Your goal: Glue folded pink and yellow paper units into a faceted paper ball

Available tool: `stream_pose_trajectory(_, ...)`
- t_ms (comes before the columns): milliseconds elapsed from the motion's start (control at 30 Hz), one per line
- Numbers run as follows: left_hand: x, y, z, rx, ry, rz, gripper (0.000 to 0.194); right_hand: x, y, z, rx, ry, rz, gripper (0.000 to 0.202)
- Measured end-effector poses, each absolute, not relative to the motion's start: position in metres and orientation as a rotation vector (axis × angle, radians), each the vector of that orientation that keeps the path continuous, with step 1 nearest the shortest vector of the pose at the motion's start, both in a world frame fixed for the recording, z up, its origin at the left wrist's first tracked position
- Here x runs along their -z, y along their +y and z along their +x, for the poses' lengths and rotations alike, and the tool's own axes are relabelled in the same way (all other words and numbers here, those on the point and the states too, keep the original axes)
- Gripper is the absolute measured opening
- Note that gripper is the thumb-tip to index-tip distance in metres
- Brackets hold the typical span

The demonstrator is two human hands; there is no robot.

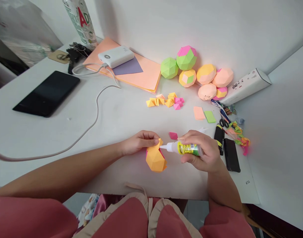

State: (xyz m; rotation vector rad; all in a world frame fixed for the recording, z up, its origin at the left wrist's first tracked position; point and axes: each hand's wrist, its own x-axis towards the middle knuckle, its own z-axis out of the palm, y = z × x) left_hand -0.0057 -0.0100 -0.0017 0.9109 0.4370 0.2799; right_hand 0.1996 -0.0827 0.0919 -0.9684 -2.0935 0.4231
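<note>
My left hand [140, 142] pinches the upper edge of an orange folded-paper ball [155, 159], which has an opening at its upper right and some pink showing inside. In my right hand [203, 150] is a white glue bottle [188, 148] with a yellow and green label, lying nearly level. Its narrow nozzle points left and reaches the rim of the opening; whether it touches the paper I cannot tell. A pink paper piece [173, 136] lies just behind the bottle. Farther back are small folded orange and pink paper pieces [169, 103].
Several finished paper balls [186, 58] rest against the back wall. Paper sheets [141, 74] carry a white power bank [116, 57], its cable [97, 109] curving across the left. A black tablet [47, 94] lies there too. Scissors [224, 123], a black case [232, 154] and paper scraps line the right.
</note>
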Motion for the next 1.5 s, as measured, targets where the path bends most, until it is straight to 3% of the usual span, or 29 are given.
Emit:
stream_pose_trajectory(1100,0.0018,-0.0102,-0.0066,-0.299,0.408,0.937,0.019,-0.088,-0.0801,0.2015,-0.403,-2.013,-1.037,0.026)
stream_pose_trajectory(1500,0.0044,-0.0098,-0.0072,-0.318,0.408,0.888,0.018,-0.096,-0.0838,0.2089,-0.67,-1.827,-1.139,0.021)
